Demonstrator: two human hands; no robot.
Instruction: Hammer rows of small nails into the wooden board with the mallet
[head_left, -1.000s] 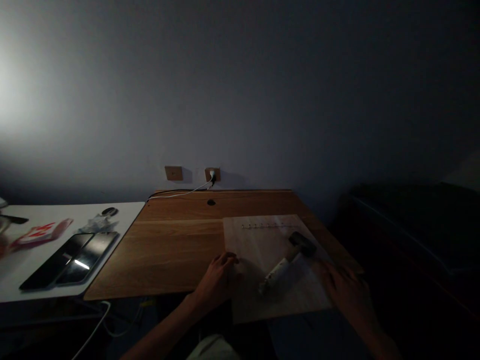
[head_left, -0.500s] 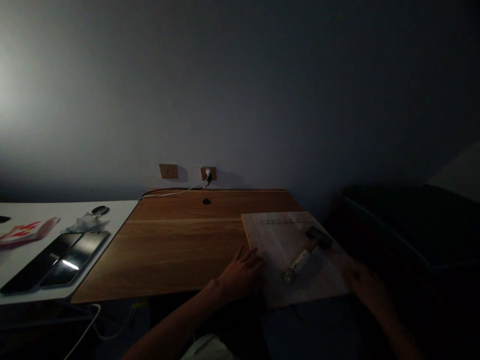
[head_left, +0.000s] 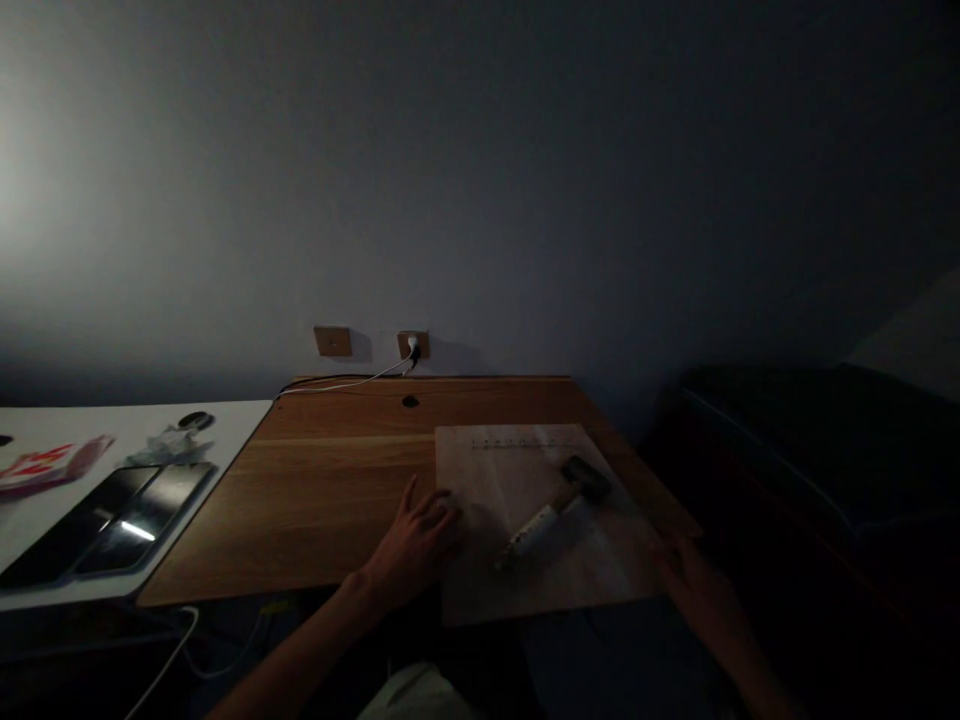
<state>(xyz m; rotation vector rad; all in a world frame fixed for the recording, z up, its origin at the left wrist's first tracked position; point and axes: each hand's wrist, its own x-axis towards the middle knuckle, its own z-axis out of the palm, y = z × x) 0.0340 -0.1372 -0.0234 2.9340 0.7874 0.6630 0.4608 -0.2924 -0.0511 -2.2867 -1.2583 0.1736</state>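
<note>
A thin, pale wooden board [head_left: 540, 585] lies on the brown wooden table, its near edge sticking out past the table's front. My left hand [head_left: 420, 535] grips the board's left edge, one finger raised and apart from the others. At the right edge my right hand [head_left: 686, 580] holds the board, with its fingertips partly lost in shadow. On top of the board rests a hammer [head_left: 555, 505], its dark head toward the far right and its light wrapped handle toward me. Along the board's far side runs a row of small dark marks or nails [head_left: 521, 443], too small to tell.
The brown table [head_left: 330, 500] reaches back to the wall, where a socket [head_left: 414, 345] holds plugs with cables. To the left a white table [head_left: 247, 420] carries dark glossy panels [head_left: 112, 530], a crumpled plastic bag [head_left: 172, 443] and a red-and-white packet [head_left: 56, 465]. A dark bulky shape [head_left: 817, 440] stands at right.
The board has slid left across the table with the hammer on it, and both my hands have moved left along with it. More of the table's right edge now shows.
</note>
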